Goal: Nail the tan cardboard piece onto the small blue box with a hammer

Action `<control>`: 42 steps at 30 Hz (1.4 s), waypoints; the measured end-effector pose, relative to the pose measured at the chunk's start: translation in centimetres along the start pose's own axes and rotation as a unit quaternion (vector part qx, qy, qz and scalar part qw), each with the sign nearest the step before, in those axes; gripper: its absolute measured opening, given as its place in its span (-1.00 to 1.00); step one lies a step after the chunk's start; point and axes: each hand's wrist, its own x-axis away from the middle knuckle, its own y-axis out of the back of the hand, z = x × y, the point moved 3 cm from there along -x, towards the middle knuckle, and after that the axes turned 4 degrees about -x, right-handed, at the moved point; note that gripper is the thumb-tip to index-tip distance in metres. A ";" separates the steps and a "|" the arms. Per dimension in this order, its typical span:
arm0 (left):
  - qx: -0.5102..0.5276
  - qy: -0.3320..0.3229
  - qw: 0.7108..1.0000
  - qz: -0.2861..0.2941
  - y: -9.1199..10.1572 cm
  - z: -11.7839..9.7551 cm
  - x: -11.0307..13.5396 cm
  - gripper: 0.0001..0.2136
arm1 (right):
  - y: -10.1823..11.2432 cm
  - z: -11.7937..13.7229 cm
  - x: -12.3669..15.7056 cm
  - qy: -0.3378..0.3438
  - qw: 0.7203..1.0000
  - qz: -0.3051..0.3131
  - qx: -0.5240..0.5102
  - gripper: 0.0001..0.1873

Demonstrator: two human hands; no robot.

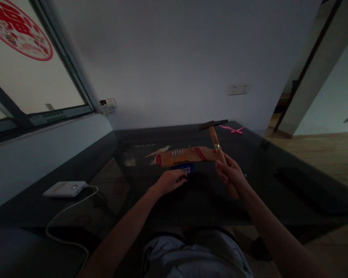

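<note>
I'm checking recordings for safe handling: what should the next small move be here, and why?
It would probably be best to ease the left hand back before any swing: the right hand grips the hammer, while the left is close to the blue item beside the printed cardboard.

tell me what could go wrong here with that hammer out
1. The left hand lies close to the blue pack, so a stray swing of the hammer in the right hand might catch it.
2. The cable droops over the table's near edge; a snag could drag the power bank off.
</note>
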 end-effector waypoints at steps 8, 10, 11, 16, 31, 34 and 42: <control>-0.110 0.102 0.987 0.054 0.0 0.1 0.1 -0.80 | 0.4 -0.8 -0.4 0.009 0.999 -0.007 -0.052 -0.52; -0.123 0.113 0.984 0.060 -0.2 0.0 0.1 -0.83 | 0.4 -0.8 -0.3 0.011 0.999 -0.009 -0.046 -0.54; -0.126 0.117 0.983 0.063 -0.3 -0.1 0.1 -0.84 | 0.4 -0.8 -0.3 0.012 0.999 -0.010 -0.040 -0.55; -0.107 0.117 0.985 0.064 -0.7 0.2 0.0 -0.86 | 0.5 -0.8 -0.1 0.012 0.999 -0.012 -0.028 -0.51; -0.111 0.092 0.988 0.059 -0.9 0.0 -0.1 -0.87 | 0.7 -1.2 -0.2 0.019 0.999 -0.004 -0.040 -0.53; -0.129 0.077 0.988 0.041 -0.7 -0.4 -0.1 -0.86 | 0.8 -1.3 -0.3 0.017 0.999 -0.003 -0.037 -0.52; -0.092 -0.117 0.983 -0.111 0.9 -3.0 0.1 -0.93 | 0.6 -1.0 -0.2 0.013 1.000 -0.010 -0.019 -0.50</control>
